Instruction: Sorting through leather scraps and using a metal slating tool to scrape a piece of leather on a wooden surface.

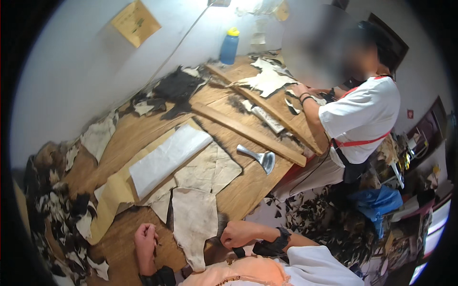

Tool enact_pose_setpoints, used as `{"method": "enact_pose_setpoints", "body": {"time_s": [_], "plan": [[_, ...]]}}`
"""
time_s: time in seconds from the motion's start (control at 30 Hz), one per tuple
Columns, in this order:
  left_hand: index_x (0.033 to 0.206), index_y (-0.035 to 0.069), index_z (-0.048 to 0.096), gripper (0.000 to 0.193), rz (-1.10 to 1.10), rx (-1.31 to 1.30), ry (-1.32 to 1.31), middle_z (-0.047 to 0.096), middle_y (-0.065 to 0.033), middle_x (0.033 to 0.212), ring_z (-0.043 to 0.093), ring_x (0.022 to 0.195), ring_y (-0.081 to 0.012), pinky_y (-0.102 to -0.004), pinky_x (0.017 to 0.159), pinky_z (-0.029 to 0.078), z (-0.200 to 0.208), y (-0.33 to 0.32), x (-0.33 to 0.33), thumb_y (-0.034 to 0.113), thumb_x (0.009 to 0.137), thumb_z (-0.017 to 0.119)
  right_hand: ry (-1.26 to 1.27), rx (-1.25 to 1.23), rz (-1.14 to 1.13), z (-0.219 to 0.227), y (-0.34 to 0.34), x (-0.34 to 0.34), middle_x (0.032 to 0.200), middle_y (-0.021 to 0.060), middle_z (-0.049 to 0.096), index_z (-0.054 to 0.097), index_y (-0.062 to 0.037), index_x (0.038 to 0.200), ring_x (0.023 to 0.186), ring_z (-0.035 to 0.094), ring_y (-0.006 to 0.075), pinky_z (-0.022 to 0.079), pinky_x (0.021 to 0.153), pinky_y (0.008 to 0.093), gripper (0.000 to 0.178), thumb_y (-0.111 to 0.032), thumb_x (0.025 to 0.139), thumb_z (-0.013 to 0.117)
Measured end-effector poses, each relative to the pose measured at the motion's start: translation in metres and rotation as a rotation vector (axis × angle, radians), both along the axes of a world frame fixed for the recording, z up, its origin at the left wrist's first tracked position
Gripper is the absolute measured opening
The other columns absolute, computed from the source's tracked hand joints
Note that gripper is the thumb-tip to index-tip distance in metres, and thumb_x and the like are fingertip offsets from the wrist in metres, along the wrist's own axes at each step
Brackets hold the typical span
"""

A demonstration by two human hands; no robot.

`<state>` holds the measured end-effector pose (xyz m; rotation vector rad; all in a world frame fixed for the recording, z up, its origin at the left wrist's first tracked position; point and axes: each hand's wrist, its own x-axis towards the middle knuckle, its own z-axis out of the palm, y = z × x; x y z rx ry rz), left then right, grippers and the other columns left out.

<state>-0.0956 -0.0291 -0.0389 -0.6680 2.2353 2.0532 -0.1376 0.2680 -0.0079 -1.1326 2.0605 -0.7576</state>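
Note:
At the near edge of the wooden table, my left hand (147,238) has its fingers curled; whether anything small is in them is hidden. My right hand (236,233) is closed in a fist beside a pale pelt piece (194,217), and what it may hold cannot be made out. That piece, skin side up, lies between my hands with a tapered end toward me. Beyond it are more pale pelt panels (210,167) edged with dark fur. A white folded sheet (169,159) rests on brown paper (109,209). To the right lies a metal hand tool with a fan-shaped blade (268,162).
Two wooden bars (248,133) (267,108) lie across the table (131,126). A co-worker in a white shirt (365,112) handles pelts (267,78) at the far right. Black-and-white fur scraps (55,214) pile at left; more scraps (319,224) cover the floor. A blue bottle (229,50) stands at the wall.

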Motion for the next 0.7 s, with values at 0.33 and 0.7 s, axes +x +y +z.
{"method": "enact_pose_setpoints", "body": {"time_s": [0.33,0.7], "plan": [[0.084,0.002,0.057,0.012,0.037,0.025,-0.042,0.051,0.0007,0.06,0.04,0.045,-0.0025,-0.0177,0.041,0.031,0.0,0.0,0.009,0.013,0.088,0.052,-0.126,0.064,0.086,0.003,-0.009,0.005,0.065,0.0122,0.062,0.065,-0.005,0.07,0.062,0.059,0.031,0.047,0.058,0.0383,0.021,-0.02,0.072,0.05],[0.084,0.003,0.058,0.013,0.027,0.01,-0.059,0.052,0.0016,0.06,0.041,0.047,-0.0023,-0.0176,0.043,0.031,0.006,0.003,0.005,0.015,0.088,0.052,-0.154,0.085,0.148,0.007,-0.012,-0.003,0.066,0.0086,0.063,0.064,-0.0046,0.073,0.059,0.059,0.0269,0.046,0.056,0.033,0.016,-0.016,0.075,0.052]]}}
